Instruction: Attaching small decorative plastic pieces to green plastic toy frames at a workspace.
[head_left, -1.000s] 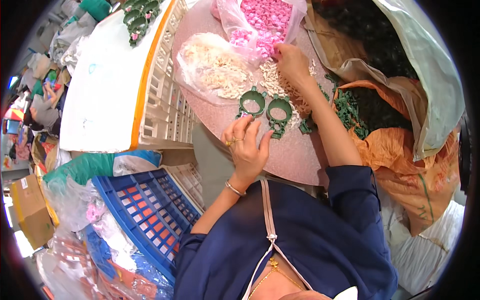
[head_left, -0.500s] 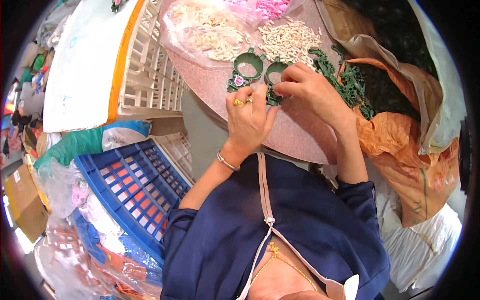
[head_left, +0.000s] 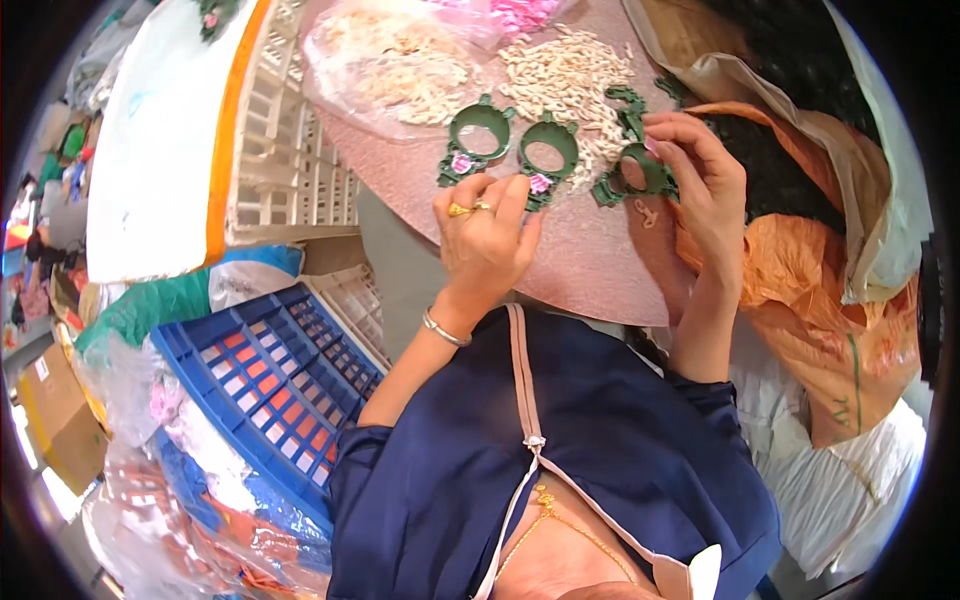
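Observation:
Two green plastic ring pieces lie side by side on the pink speckled table: the left ring piece (head_left: 483,112) and the middle ring piece (head_left: 562,130). Each carries a small pink-and-white flower at its lower end. Bent fingers of my left hand (head_left: 487,232) rest at the lower end of the middle piece, index and thumb beside its base; their tips are partly hidden. Farther right, my right hand (head_left: 712,180) pinches a third green ring piece (head_left: 656,182) at the edge of the green parts pile. A small pale piece (head_left: 646,213) lies below it.
Loose cream-coloured pieces (head_left: 560,75) form a pile, with a clear bag (head_left: 375,70) of more beside it. Pink pieces (head_left: 520,12) sit at the back. An orange woven sack (head_left: 790,280) borders the table on the right, a white crate (head_left: 285,140) and a blue crate (head_left: 265,380) on the left.
My right hand has left the middle ring piece and moved right, where it now grips another green ring piece. The middle piece's flower is now uncovered. My left hand has stayed beside it.

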